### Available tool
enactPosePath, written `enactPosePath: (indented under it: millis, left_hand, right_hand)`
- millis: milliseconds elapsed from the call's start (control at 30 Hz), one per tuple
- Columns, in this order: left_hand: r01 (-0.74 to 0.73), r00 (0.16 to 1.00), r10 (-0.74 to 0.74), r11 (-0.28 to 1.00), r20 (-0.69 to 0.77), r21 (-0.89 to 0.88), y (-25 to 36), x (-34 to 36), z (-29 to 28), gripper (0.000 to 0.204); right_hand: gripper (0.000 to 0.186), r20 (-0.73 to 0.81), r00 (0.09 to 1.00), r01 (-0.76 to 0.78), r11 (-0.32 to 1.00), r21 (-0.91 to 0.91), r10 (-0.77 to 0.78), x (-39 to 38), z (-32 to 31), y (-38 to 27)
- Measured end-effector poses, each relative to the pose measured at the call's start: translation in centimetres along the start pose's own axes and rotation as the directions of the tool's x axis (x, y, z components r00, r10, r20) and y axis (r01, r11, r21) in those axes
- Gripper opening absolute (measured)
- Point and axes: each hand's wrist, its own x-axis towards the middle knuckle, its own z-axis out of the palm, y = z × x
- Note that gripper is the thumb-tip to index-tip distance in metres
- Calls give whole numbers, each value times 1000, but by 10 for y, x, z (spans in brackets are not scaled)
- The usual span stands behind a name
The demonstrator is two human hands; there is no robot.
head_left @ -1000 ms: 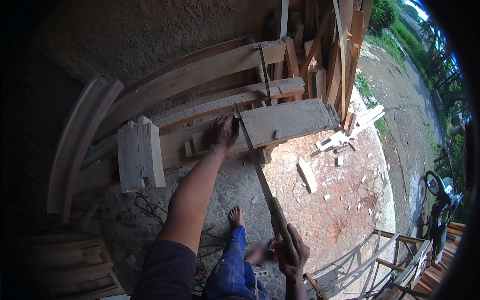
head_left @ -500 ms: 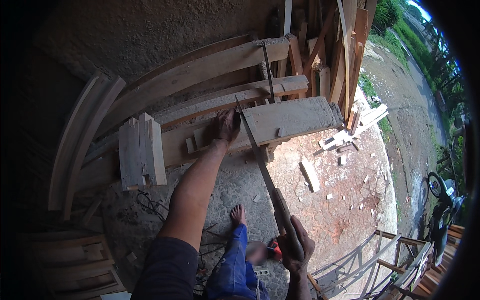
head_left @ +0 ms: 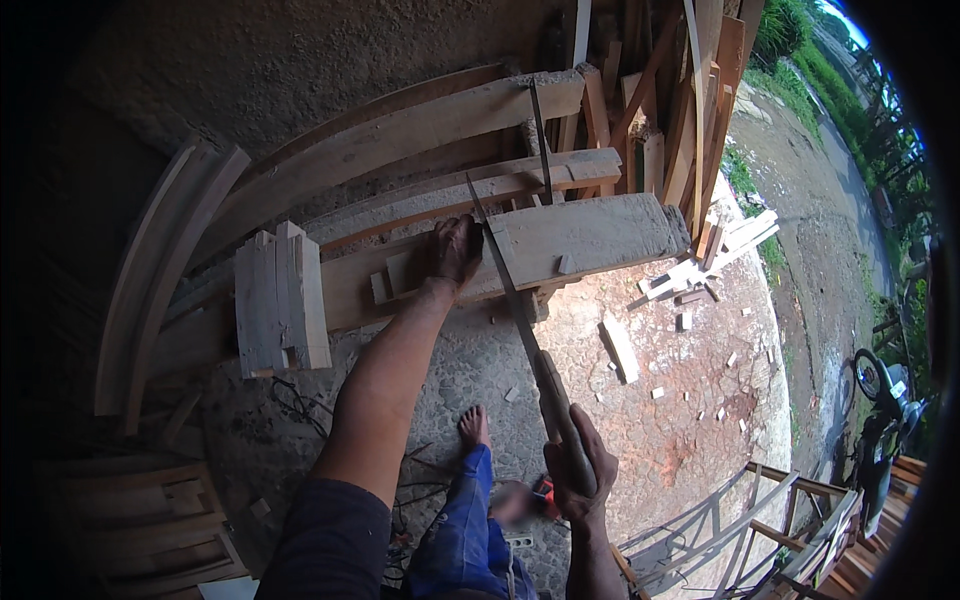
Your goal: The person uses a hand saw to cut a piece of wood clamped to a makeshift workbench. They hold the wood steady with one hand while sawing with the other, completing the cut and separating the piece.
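Note:
My left hand (head_left: 455, 250) grips a small wooden piece (head_left: 405, 268) lying on a thick pale board (head_left: 610, 235), fingers curled tight beside a long saw blade (head_left: 505, 275). The blade runs diagonally across the piece, its tip above the board's far edge. My right hand (head_left: 585, 460) is closed on the saw's wooden handle (head_left: 560, 410), low and right of centre. Left of these, a stack of short planks (head_left: 280, 300) lies crosswise on the board.
Long boards (head_left: 400, 125) lie behind, with upright timber offcuts (head_left: 690, 120) at the back right. Scraps (head_left: 620, 350) and cables (head_left: 300, 405) lie on the floor by my bare foot (head_left: 474, 426). A wooden frame (head_left: 800, 540) and motorbike (head_left: 880, 420) are at right.
My right hand and the saw have moved forward, up the picture, so the tip reaches farther past my left hand. My left hand keeps its hold while the view shifts slightly.

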Motion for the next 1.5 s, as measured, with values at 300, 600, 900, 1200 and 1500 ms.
enactPosePath:
  millis: [300, 600, 900, 1200, 1500]
  left_hand:
    - [-9, 999, 10, 999, -48, 39, -9, -1, 5, 9]
    - [29, 999, -30, 999, 40, 31, -11, -1, 6, 10]
    - [-22, 1000, 21, 998, 8, 66, -4, -6, -9, 16]
    - [78, 997, -79, 995, 25, 54, -4, 12, -6, 14]
    - [-28, 999, 24, 991, 38, 128, -30, -6, 15, 14]
  right_hand:
    - [58, -9, 998, -64, 998, -17, 64, -8, 8, 13]
    - [54, 8, 999, -47, 996, 69, 47, 33, 29, 5]
    - [55, 18, 1000, 13, 983, -183, -10, -85, -30, 23]
    - [56, -48, 991, 128, 991, 49, -126, 76, 59, 25]
    - [57, -27, 1000, 7, 999, 32, -6, 39, 59, 15]
